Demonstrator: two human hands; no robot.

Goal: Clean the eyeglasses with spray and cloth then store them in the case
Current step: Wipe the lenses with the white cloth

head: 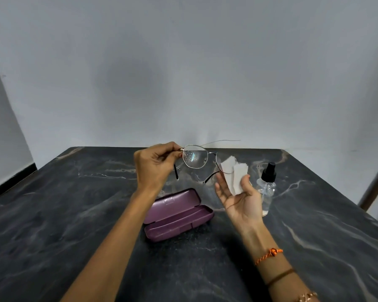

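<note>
Nearest to the person lies the case [179, 214], one purple hard shell, open with its lid laid back on the dark marble table [52, 225]. It looks rigid and smooth, so it should stay in place while something is lowered into it; its tray appears empty.

A little farther, the right hand [238, 197] is turned palm up, fingers loosely spread, with the thumb pressing one pale cloth [235, 174] against the fingers. The cloth is folded and soft — it will bend around a lens easily, and I judge it must be gripped with a lens between its two layers. Just behind this hand stands one clear spray bottle [266, 188] with a black pump top, upright on the table and partly hidden by the hand.

Farther still, the left hand [155, 164] holds the eyeglasses [196, 159] in the air above the table, thumb and forefinger pinching the frame at the hinge corner. There is one pair, with thin metal wire rims and two slim temples unfolded. The nearer lens carries small droplets; the other lens is partly behind the cloth. The glasses look very light and easy to bend — best held at the rim or bridge, never by a temple tip, and wet glass may slip.
</note>
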